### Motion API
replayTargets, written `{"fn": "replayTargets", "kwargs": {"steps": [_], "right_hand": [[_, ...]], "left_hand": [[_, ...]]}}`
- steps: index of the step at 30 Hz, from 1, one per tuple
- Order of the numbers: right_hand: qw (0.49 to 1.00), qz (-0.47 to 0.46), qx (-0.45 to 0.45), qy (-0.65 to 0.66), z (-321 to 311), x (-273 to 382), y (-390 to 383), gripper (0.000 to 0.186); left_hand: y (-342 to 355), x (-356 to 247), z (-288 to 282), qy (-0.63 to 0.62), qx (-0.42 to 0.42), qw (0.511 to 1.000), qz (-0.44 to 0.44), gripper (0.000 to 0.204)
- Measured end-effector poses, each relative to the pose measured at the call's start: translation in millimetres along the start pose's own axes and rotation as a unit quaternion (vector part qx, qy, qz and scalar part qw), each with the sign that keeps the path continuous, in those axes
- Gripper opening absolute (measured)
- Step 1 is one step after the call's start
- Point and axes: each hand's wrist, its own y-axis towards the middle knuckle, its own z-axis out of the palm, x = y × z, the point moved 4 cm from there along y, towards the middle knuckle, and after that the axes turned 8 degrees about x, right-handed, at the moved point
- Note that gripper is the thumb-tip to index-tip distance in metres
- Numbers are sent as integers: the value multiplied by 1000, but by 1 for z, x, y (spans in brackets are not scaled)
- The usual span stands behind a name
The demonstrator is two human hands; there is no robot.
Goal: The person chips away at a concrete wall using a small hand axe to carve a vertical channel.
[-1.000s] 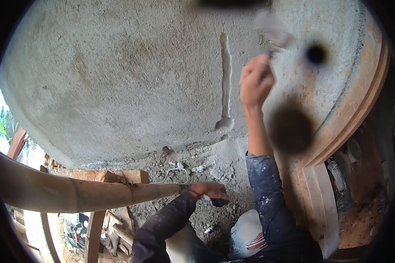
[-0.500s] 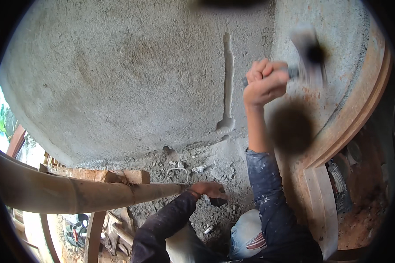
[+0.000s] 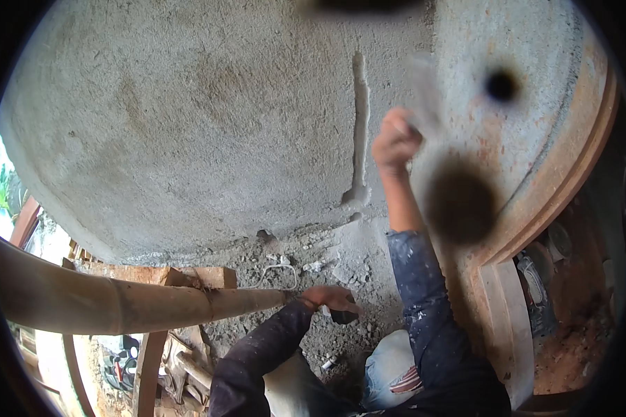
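Raised at the plaster wall (image 3: 188,118), my right hand (image 3: 396,142) is closed on a tool (image 3: 424,90) with a broad, flat, motion-blurred head, just right of a vertical cut groove (image 3: 359,125). Low in the middle, my left hand (image 3: 330,297) has its fingers curled over a dark object (image 3: 343,315) that I cannot make out, beside the end of a bamboo pole (image 3: 153,306), above grey rubble (image 3: 341,340). Blurred dark spots hide parts of the wall at right.
Wooden blocks (image 3: 212,276) lie behind the pole. A curved, rust-stained edge (image 3: 570,160) runs down the right to a pale board (image 3: 504,320). Planks, sacking (image 3: 188,361) and loose items lie lower left; my knee (image 3: 386,361) shows below.
My right hand and tool have swung about, rightward half a second ago and now back left toward the groove's upper right. My left hand stays nearly in place.
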Motion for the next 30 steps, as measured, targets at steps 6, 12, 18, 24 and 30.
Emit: {"fn": "replayTargets", "kwargs": {"steps": [6, 12, 18, 24, 30], "right_hand": [[972, 145, 39, -178, 5, -8, -16, 37], [982, -182, -53, -13, 4, 10, 1, 39], [950, 247, 102, -161, 30, -34, -34, 38], [982, -139, 64, -113, 18, 25, -16, 36], [941, 257, 75, -206, 33, -57, -46, 24]], "left_hand": [[-13, -14, -1, 11, -61, 998, 17, 66], [-11, -9, -1, -11, -6, 1000, 3, 67], [-31, -17, -9, 29, -36, 999, 9, 72], [-21, -22, -5, 71, 38, 996, -45, 77], [-12, -1, -1, 44, -52, 998, 7, 76]]}}
